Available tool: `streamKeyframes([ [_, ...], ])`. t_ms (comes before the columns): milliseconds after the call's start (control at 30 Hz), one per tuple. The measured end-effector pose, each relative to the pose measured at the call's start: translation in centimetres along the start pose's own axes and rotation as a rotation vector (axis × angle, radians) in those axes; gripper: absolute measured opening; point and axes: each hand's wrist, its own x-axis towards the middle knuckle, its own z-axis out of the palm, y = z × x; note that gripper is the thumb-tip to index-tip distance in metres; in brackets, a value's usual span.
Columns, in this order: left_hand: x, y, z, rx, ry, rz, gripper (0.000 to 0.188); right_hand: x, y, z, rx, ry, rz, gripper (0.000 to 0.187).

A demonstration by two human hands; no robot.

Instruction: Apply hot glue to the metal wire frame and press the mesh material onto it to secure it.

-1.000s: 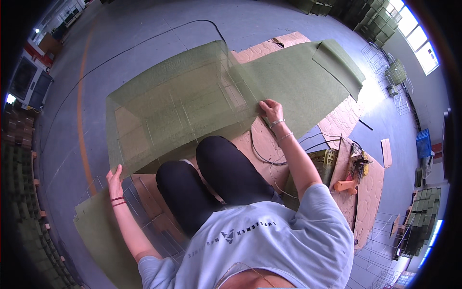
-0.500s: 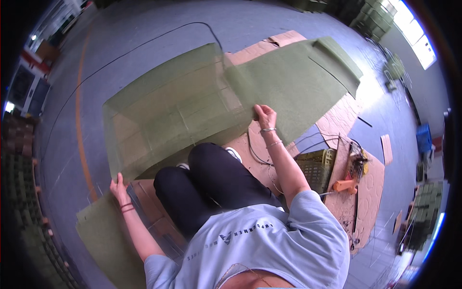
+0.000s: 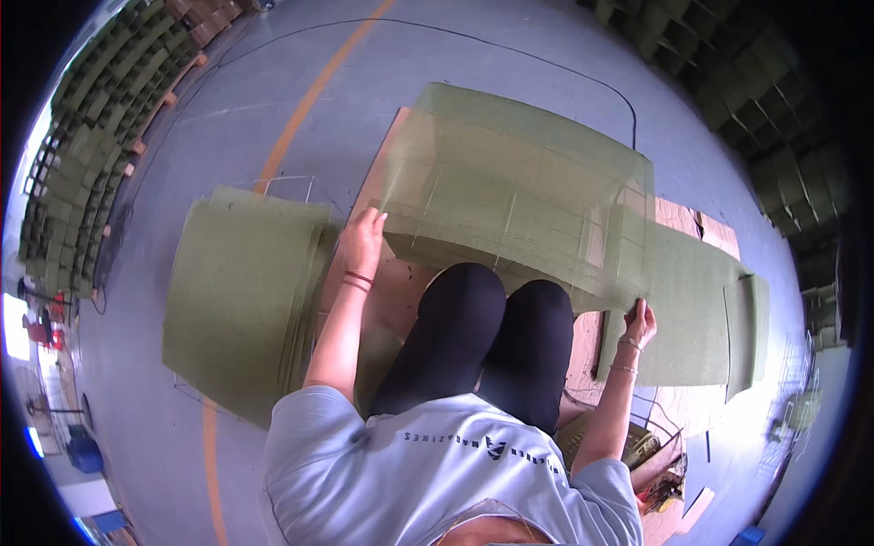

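A translucent green mesh sheet (image 3: 519,150) is spread in front of my knees, draped over thin pale wires (image 3: 512,196) that show through it. My left hand (image 3: 363,238) pinches the sheet at its near left corner. At the near right corner my right hand (image 3: 640,323) grips the edge between thumb and fingers. Between the two hands the near edge sags a little above my knees. How the wires join underneath is partly hidden by the mesh.
On my left lies a stack of green mesh sheets (image 3: 241,291). More green sheeting (image 3: 687,305) rests on cardboard (image 3: 696,218) to the right. A perforated basket (image 3: 642,446) with tools beside it stands near my right forearm. A black cable (image 3: 546,55) crosses the floor beyond.
The view has turned left, so the scene appears rotated and the left stack shows more fully. Both hands still hold the mesh sheet at its near corners.
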Motion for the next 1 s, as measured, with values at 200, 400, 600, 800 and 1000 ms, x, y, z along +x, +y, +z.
streamKeyframes([
  [200,-1.2,-0.5,1.9,-0.146,0.063,-0.076,0.021,0.1,-0.1,-0.3,-0.008,-0.013,0.017,0.02],
  [400,-2.3,-4.0,4.4,-1.117,0.031,-0.757,0.024,0.0,-1.2,-0.1,0.0,-0.01,0.042,0.02],
  [600,-2.2,-4.1,3.8,-1.145,-0.097,-0.761,0.026,0.0,-0.8,-1.2,0.02,-0.053,0.035,0.019],
  [800,-1.3,-3.4,3.3,-0.909,-0.156,-0.64,0.018,-2.4,-3.5,-0.2,-0.106,-0.023,0.033,0.026],
  [1000,-1.0,-6.0,3.0,-1.179,-0.137,-0.694,0.021,-0.7,-0.8,1.6,0.05,-0.079,0.0,0.015],
])
